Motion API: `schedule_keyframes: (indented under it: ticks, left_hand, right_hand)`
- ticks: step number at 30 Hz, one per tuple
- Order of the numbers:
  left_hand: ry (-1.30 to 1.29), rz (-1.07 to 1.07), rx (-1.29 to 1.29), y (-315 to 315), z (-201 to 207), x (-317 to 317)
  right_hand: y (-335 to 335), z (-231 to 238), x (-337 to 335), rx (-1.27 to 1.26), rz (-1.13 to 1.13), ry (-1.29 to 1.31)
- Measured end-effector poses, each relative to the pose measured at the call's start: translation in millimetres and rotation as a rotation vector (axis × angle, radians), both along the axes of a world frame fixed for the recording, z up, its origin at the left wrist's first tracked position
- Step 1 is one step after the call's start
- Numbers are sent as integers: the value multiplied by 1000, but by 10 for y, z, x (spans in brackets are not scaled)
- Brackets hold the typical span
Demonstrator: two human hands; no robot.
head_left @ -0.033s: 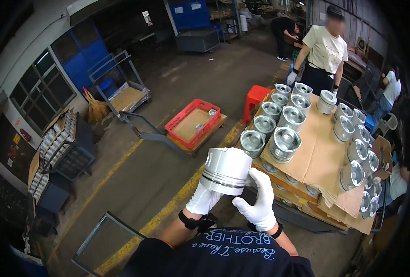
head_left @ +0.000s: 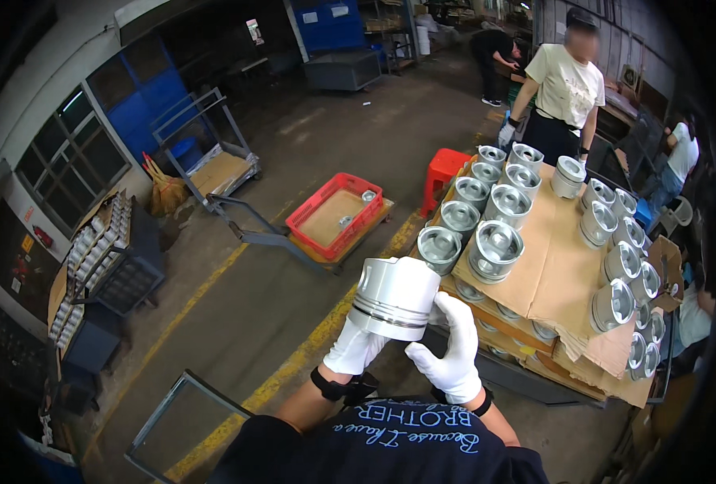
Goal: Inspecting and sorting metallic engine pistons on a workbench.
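Note:
A silvery metal piston (head_left: 396, 298) with ring grooves near its lower end is held up in front of my chest. My left hand (head_left: 355, 348), in a white glove, grips it from below and behind; most of those fingers are hidden by the metal. On the right side of the piston, my white-gloved right hand (head_left: 453, 351) has its thumb and fingers spread apart. Its upper fingertips reach the piston's right edge, and whether they press on it cannot be made out. Just beyond stand more pistons (head_left: 495, 248) in rows on a cardboard sheet (head_left: 547, 266).
The cardboard tops a layered stack on a cart at right. A co-worker (head_left: 568, 89) stands behind it, one gloved hand near a piston. A red stool (head_left: 443, 171), a red crate (head_left: 335, 214) on a trolley, and carts of parts (head_left: 116, 266) at left are around.
The surroundings sit very slightly further left in the picture. My hands and the piston keep the same pose.

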State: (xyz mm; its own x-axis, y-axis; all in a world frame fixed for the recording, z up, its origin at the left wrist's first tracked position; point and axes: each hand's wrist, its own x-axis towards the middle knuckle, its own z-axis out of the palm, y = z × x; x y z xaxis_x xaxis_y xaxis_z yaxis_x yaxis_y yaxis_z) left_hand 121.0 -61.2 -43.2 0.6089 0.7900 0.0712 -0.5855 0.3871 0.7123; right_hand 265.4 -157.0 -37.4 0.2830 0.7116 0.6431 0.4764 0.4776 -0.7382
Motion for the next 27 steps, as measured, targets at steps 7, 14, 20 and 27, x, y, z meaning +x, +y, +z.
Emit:
schedule_keyframes:
  ticks: [7,14,20,27]
  left_hand:
    - [63,-101,-18,-90,107,30]
    - [122,-19,55,42,-105,45]
    - [177,-300,395,141,412,38]
    - [-397,-621,-282,478,-249,288]
  right_hand:
    - [-88,408,46,117,-231,-462]
    - [-190,685,123,-62,-323,-540]
    - [-204,458,81,-32,-294,-281]
    - [-282,624,-4,-82,-327,-355]
